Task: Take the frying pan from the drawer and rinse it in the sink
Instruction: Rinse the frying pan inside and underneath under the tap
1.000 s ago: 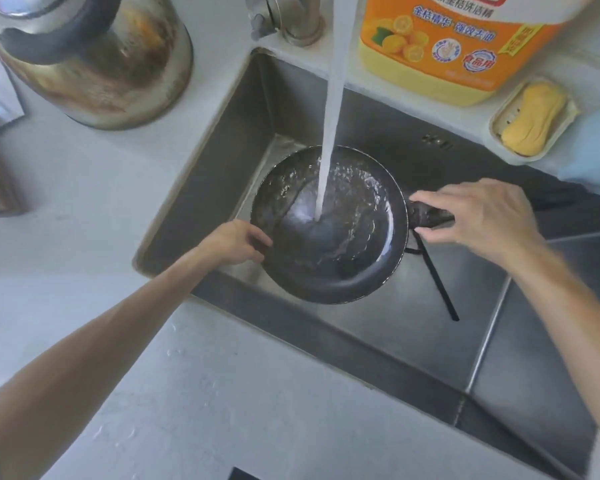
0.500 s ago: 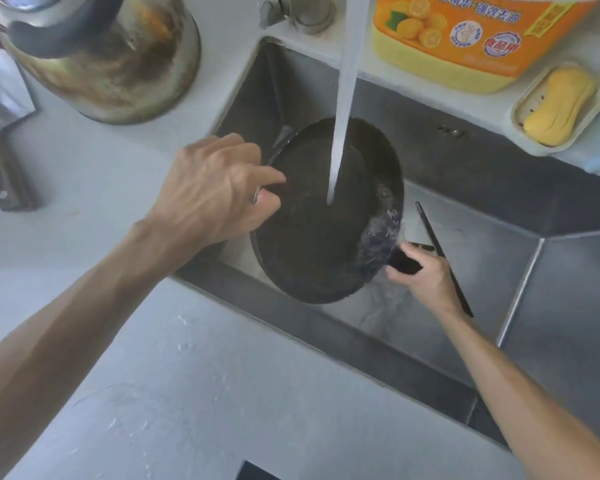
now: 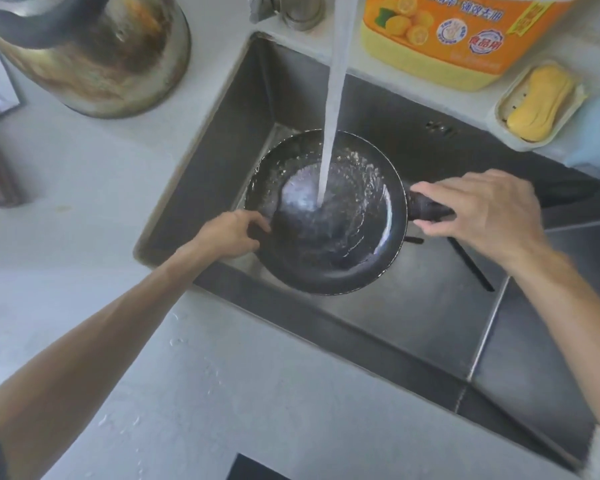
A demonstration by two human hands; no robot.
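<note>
Clearly past the fetch step: the sink (image 3: 229, 109) holds the frying pan (image 3: 347, 251), so drawer retrieval counts as done and rinsing is underway. Landmark is the sink. Pan sits in the sink's left basin, open side up, roughly level, held just above or on the basin floor, cannot tell which. Water stream (image 3: 331, 98) drops from the faucet (image 3: 291, 10) at the sink's back rim and hits the pan's middle; water pools and ripples inside, droplets on the inner wall.

Right hand (image 3: 482, 213) is wrapped around the pan handle (image 3: 426, 211), fingers curled over it, closed grip. Left hand (image 3: 231, 233) pinches the pan rim on the sink's left-wall side, thumb on the inside, fingers underneath.

Behind the sink on the counter: kettle (image 3: 94, 53) to the back left, detergent bottle (image 3: 454, 36) at the back rim, soap dish (image 3: 537, 105) with yellow soap bar (image 3: 537, 102) at the back right. A dark thin utensil (image 3: 471, 265) lies on the sink floor, right of the pan.

Left, by my read: swirl and tip out the water, maybe rinse the underside, shut off the tap. No sponge or soap in hand, so plain rinse only.
</note>
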